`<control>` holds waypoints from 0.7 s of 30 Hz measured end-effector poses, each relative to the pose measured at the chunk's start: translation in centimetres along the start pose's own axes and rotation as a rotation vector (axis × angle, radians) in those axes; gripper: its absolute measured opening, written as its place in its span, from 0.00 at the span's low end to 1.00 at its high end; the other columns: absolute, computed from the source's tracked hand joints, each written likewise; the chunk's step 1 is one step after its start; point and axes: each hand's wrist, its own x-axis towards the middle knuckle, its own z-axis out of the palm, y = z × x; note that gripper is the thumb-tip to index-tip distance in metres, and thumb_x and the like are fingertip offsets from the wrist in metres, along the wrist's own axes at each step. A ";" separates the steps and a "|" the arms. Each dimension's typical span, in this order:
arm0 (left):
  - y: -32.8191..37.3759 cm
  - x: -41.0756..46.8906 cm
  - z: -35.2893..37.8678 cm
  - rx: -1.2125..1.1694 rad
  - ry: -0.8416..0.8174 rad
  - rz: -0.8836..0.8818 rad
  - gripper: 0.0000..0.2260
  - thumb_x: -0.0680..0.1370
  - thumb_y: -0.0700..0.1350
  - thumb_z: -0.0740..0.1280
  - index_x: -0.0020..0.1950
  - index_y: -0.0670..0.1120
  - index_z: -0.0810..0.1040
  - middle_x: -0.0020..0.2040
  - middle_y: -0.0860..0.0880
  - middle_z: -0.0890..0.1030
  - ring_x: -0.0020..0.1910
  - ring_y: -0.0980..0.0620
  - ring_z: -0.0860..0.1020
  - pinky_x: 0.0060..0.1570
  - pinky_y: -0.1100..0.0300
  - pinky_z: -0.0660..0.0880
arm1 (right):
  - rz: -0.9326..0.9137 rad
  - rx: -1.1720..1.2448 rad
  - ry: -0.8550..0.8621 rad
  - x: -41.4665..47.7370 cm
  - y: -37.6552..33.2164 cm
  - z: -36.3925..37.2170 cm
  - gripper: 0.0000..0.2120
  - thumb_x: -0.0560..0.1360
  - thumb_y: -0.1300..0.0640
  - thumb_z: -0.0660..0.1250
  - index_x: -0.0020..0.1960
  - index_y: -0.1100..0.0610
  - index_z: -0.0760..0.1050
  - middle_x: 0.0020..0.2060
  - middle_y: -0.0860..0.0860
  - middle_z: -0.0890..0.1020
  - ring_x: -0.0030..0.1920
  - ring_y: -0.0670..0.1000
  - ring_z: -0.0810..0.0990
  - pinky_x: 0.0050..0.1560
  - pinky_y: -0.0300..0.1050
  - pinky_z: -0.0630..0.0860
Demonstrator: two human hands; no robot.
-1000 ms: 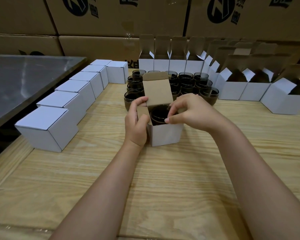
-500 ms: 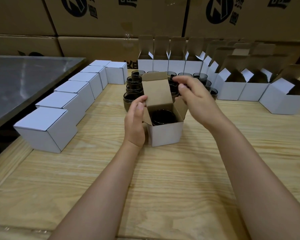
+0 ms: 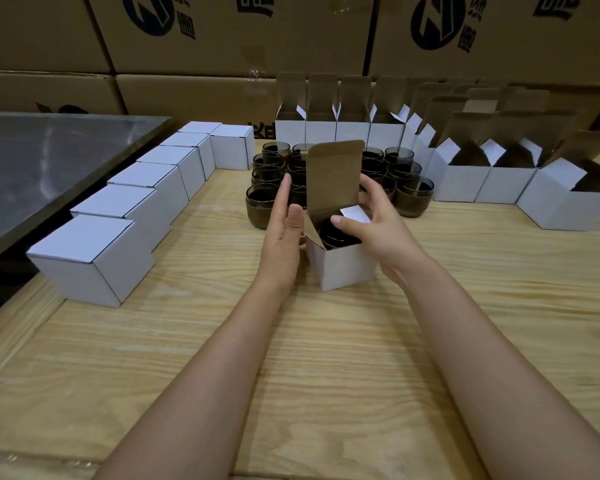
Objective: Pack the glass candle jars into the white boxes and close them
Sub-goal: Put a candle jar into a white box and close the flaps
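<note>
The right hand's [image 3: 378, 226] thumb lies on the white side flap [image 3: 355, 214] of the box [image 3: 347, 268]. Its fingers curl round behind the raised lid [image 3: 333, 174], so the flap sits pinched between thumb and fingers. The left hand [image 3: 281, 233] is flat and on edge, fingers straight, pressed together and pointing up and away, palm turned toward the box's left side. Its thumb is next to the brown left flap; I cannot tell whether it touches. Both forearms reach in from the near edge, the wrists on either side of the box.

The box stands upright on the wooden table [image 3: 326, 358], opening upward, one corner toward the camera. Its lid rises straight up from the back edge, brown inside facing the camera. A dark glass jar [image 3: 336, 233] sits upright inside, mouth up.

Just behind the box stands a cluster of loose jars [image 3: 267, 206]. A row of closed boxes [image 3: 94, 258] runs along the left edge, and open boxes [image 3: 499, 185] line the back and right. A grey metal surface [image 3: 49, 161] lies to the left, with big brown cartons [image 3: 239, 39] stacked behind.
</note>
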 end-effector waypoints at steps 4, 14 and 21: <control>0.0 0.0 0.6 -0.084 -0.047 -0.082 0.44 0.65 0.76 0.52 0.77 0.57 0.55 0.74 0.55 0.66 0.72 0.58 0.65 0.70 0.59 0.65 | 0.003 0.009 0.010 0.1 -0.1 1.2 0.20 0.82 0.60 0.55 0.73 0.50 0.61 0.64 0.45 0.73 0.64 0.42 0.71 0.69 0.47 0.66; 0.0 1.0 0.0 -0.172 0.127 -0.134 0.12 0.79 0.34 0.60 0.52 0.50 0.76 0.41 0.51 0.81 0.41 0.55 0.79 0.42 0.60 0.75 | 0.037 0.444 0.030 -0.5 -0.1 2.1 0.20 0.76 0.72 0.58 0.56 0.48 0.73 0.46 0.50 0.80 0.43 0.47 0.82 0.35 0.39 0.78; -0.3 0.9 0.0 -0.136 0.232 -0.208 0.10 0.80 0.40 0.58 0.48 0.50 0.78 0.45 0.53 0.80 0.45 0.54 0.77 0.44 0.59 0.72 | -0.032 0.570 -0.161 -1.3 1.2 1.0 0.12 0.71 0.53 0.62 0.52 0.54 0.71 0.47 0.50 0.76 0.49 0.49 0.75 0.46 0.44 0.73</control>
